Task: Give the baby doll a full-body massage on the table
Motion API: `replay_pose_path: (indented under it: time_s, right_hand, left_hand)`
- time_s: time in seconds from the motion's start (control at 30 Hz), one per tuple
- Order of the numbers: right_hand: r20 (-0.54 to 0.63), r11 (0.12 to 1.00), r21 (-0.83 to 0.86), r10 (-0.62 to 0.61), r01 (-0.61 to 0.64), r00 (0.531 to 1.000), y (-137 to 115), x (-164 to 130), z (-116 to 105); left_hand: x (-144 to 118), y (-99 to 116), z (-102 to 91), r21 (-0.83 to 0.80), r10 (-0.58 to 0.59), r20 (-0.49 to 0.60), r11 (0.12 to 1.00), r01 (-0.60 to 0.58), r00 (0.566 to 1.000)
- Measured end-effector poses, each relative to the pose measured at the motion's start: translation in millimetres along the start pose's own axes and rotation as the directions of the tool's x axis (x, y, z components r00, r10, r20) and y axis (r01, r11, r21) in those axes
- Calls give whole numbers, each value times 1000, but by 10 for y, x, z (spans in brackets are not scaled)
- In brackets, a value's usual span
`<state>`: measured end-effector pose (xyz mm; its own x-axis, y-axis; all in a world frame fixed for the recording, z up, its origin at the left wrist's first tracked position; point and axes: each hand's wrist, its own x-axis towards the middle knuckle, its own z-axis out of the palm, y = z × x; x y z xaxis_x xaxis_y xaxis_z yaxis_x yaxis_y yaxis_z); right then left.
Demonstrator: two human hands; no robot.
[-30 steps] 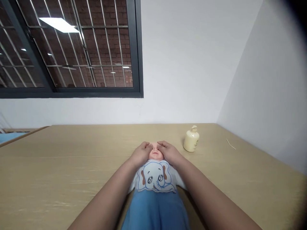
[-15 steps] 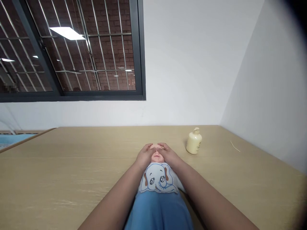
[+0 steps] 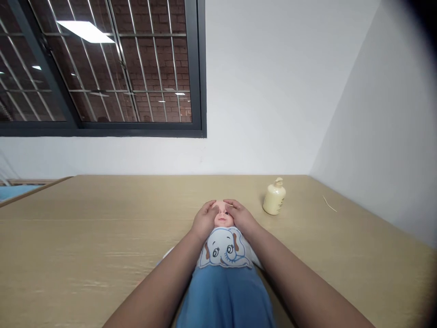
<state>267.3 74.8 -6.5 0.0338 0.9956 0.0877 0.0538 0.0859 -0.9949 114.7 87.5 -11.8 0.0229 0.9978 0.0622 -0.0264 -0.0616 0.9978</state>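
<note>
A baby doll (image 3: pixel 223 248) lies on its back on the wooden table, its feet end toward me. It wears a white top with an elephant face and blue lower clothing. My left hand (image 3: pixel 205 219) cups one side of the doll's head (image 3: pixel 223 220), its thumb on the face by the eye. On the other side, my right hand (image 3: pixel 242 217) cups the head the same way, thumb on the cheek near an uncovered eye. Both hands' fingers curl around the top of the head. The sides of the head are hidden under my palms.
A cream pump bottle (image 3: pixel 274 198) stands on the table (image 3: pixel 85 241) to the right, beyond my right hand. A thin pale strip (image 3: pixel 329 203) lies farther right. White walls (image 3: pixel 259 91) border the table, with a barred window (image 3: pixel 136 68) at upper left.
My thumbs have slid outward from the middle of the doll's face, so its nose and one eye now show. The view has shifted slightly.
</note>
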Motion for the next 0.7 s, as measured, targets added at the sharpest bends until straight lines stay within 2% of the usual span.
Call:
replay_pose_path:
  time_s: [0.13,0.3,0.4,0.5,0.63,0.7]
  right_hand:
    - [37,998,57,3,-5,999,-32,-49,-30]
    - [164,955,258,109,-149,980,-92,-140,-89]
    - [184,938,302,120,-173,975,-100,-153,-106]
    - [155,963,241,83,-119,984,-64,-127,-101]
    - [80,998,34,-60,57,995,-23,-91,-76]
    - [52,994,-46,-92,94,994,-25,-87,-67]
  left_hand:
    - [3,5,-41,-59,-11,3,998,11,1000]
    - [10,-8,-96,-147,-23,19,989,26,1000]
    - [-8,6,-103,-155,-14,30,988,18,999]
    - [-51,62,-92,-126,1,48,992,5,999]
    - [-119,168,-76,-66,12,44,998,-10,999]
    - [-143,205,-74,-46,23,35,999,-22,999]
